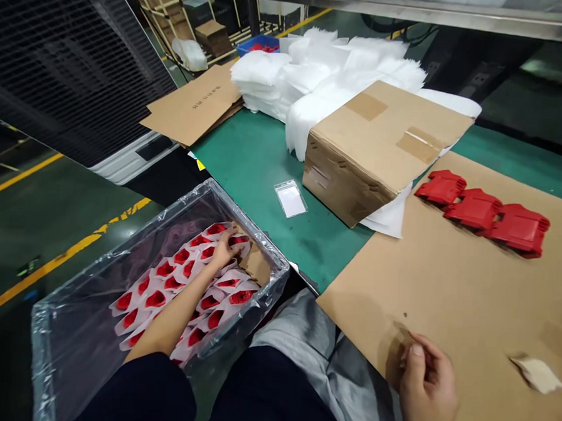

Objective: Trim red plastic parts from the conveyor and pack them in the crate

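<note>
My left hand (223, 250) reaches into a plastic-lined bin (83, 288) at the left. Its fingers close on a red plastic part in white foam wrap (239, 240) at the end of a row. Beside it stand rows of similar wrapped red parts (165, 268), their red ends facing up. A piece of brown cardboard (255, 264) shows at the bin's near right end. My right hand (427, 384) is over the cardboard sheet (465, 289) on the table, thumb and fingers curled together. Whether anything is between them is hidden.
Three unwrapped red parts (476, 209) lie in a line on the sheet. A closed carton (353, 170) stands before stacked white foam sheets (317, 68). A small clear sleeve (290, 198) lies on the green tabletop (260, 153). A torn paper scrap (537, 373) is at right.
</note>
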{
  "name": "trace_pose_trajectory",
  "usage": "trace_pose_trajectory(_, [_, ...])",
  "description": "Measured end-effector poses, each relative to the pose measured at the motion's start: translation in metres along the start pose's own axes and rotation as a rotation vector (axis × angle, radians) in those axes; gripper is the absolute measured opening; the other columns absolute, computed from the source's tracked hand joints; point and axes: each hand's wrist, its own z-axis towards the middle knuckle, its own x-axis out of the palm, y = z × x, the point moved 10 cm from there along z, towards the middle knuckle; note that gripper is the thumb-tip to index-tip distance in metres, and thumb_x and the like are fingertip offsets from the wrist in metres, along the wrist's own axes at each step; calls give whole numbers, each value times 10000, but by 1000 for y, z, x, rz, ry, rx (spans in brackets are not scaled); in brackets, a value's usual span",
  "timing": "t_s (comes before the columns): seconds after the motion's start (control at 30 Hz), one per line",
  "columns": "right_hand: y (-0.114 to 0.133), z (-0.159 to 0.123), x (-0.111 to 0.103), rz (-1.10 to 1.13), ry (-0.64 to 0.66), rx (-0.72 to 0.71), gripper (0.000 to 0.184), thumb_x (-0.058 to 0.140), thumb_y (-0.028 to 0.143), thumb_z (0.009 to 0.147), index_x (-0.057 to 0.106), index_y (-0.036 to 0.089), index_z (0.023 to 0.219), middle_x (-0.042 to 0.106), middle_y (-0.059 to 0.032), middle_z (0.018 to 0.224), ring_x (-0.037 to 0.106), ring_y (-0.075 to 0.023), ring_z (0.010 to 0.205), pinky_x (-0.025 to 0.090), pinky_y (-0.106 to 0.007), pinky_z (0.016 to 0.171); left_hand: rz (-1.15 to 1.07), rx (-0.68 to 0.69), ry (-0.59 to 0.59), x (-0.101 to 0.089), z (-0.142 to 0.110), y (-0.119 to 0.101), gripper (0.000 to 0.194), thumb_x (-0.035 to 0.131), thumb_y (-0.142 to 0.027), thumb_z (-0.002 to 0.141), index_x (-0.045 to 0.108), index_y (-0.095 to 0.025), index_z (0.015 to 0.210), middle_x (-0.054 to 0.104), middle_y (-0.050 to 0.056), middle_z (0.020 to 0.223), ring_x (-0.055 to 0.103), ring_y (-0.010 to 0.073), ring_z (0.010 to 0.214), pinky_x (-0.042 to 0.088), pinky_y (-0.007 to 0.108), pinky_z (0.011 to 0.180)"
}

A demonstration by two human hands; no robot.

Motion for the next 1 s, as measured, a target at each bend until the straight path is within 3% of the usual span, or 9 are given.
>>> trace_pose_trajectory(0.27, [1,1,2,-113,-16,-43,683,504,786,759,624,155,990,641,-100,910,576,-202,730,444,-332,637,236,-106,-46,-4,-2,32,387,624,-380,873,571,-161,1188,555,109,1301,492,292,1236,379,520,1041])
trace_pose_trajectory(0.63, [14,0,5,-227,-9,-166,577,413,693,846,658,178,934,694,-125,967,605,-219,749,429,-328,640,391,-246,-83,-15,2,32,407,612,-374,901,555,-179,1254,544,106,1341,542,277,1205,467,527,1001])
trace_pose_trajectory(0.77, [17,-2,12,-101,21,-228,501,412,622,876,653,189,948,695,-117,1008,633,-237,874,471,-339,735,389,-241,-94,-24,-9,11,383,615,-348,892,564,-167,1225,547,110,1321,533,278,1198,445,514,1003])
trace_pose_trajectory(0.87, [22,-2,15,15,67,-279,446,401,566,909,643,195,962,701,-94,953,649,-221,866,498,-326,749,368,-175,-113,-33,-26,-22,456,592,-260,843,533,-56,1246,512,229,1316,473,366,1248,384,521,1009])
trace_pose_trajectory(0.93, [27,6,5,25,58,-317,430,365,528,939,631,193,984,679,-54,814,631,-189,709,500,-298,656,360,-124,-146,-43,-38,-44,522,533,-261,841,484,24,1276,469,310,1322,453,426,1245,360,569,995])
trace_pose_trajectory(1.0, [27,19,-24,-4,-21,-338,423,335,503,952,619,193,998,631,-19,715,580,-169,594,483,-283,586,347,-56,-198,-56,-49,-62,505,408,-231,866,449,24,1300,426,320,1351,426,430,1259,347,595,985])
